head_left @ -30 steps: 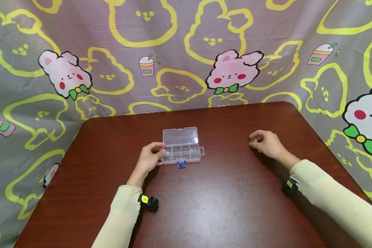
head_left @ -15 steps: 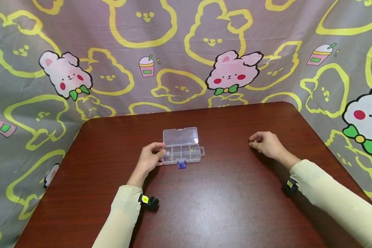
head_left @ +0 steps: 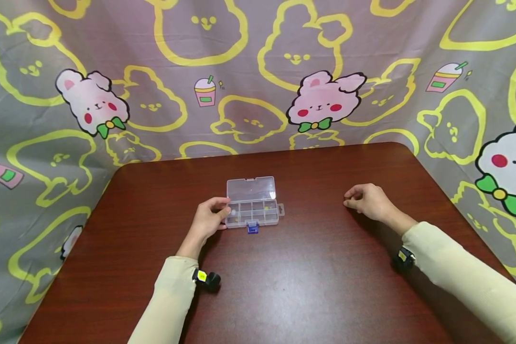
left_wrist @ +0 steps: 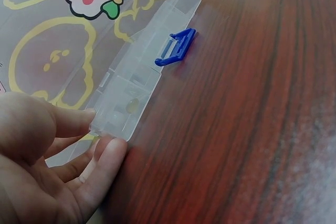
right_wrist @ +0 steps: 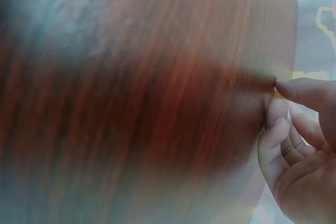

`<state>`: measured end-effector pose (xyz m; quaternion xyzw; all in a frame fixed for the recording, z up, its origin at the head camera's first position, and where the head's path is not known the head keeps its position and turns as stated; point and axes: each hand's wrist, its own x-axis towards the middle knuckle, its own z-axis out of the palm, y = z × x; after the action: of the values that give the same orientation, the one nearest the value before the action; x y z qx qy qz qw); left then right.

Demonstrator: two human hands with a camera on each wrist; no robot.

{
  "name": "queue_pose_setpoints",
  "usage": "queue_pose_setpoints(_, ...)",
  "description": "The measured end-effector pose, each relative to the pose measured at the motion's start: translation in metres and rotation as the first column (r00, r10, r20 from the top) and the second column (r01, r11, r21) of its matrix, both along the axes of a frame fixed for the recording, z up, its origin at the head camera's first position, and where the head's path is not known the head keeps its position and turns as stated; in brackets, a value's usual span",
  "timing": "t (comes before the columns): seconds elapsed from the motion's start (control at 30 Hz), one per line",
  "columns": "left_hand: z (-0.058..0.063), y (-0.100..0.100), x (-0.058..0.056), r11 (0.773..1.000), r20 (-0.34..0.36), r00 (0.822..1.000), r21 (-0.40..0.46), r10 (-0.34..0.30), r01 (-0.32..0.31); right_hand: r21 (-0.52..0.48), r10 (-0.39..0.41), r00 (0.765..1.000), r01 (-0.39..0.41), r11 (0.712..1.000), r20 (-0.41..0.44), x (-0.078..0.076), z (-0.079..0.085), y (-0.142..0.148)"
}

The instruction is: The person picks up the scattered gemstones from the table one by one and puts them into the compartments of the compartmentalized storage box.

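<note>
A clear plastic compartment box (head_left: 264,222) sits on the table with its lid (head_left: 251,189) raised at the back and a blue latch (head_left: 252,228) at the front. My left hand (head_left: 205,220) grips its left end between thumb and fingers. Small pieces lie inside, including a yellow one (head_left: 266,208) at the back right and a pale yellowish one (left_wrist: 133,105) near my left thumb. Well to the right of the box, low over the table, my right hand (head_left: 371,201) pinches a tiny orange-yellow piece (right_wrist: 277,94), mostly hidden by the fingertips.
The dark reddish wooden table (head_left: 301,282) extends around both hands. A patterned curtain (head_left: 249,76) closes off its back and sides. Each wrist wears a black camera on a strap, such as the left wrist camera (head_left: 212,281).
My right fingertips have shifted very slightly, and the small piece between them shows less in the head view. The left hand and the box stay in place.
</note>
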<state>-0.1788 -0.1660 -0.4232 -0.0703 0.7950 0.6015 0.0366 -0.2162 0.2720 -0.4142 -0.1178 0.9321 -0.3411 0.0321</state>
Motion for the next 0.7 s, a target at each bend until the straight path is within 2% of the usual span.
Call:
queue_pose_setpoints(0.27,0.001,0.001,0.001,1.0,-0.01,1.0,0.0,0.0,0.0,0.008,-0.005,1.0,0.005,1.0,0.0,0.002,0.0,0.0)
queue_pose_setpoints(0.43,0.0,0.0,0.001,1.0,-0.015,1.0,-0.004,-0.001,0.001,0.001,-0.001,1.0,0.001,1.0,-0.031,0.003,0.0,-0.002)
queue_pose_setpoints(0.57,0.0,0.0,0.0,1.0,-0.016,1.0,-0.004,0.0,0.0,-0.013,0.005,0.998,-0.005,1.0,-0.058,0.004,0.001,-0.007)
queue_pose_setpoints(0.7,-0.001,0.0,0.001,1.0,-0.017,1.0,0.0,0.002,-0.002,-0.041,0.024,0.998,-0.026,0.999,-0.051,0.006,0.003,-0.015)
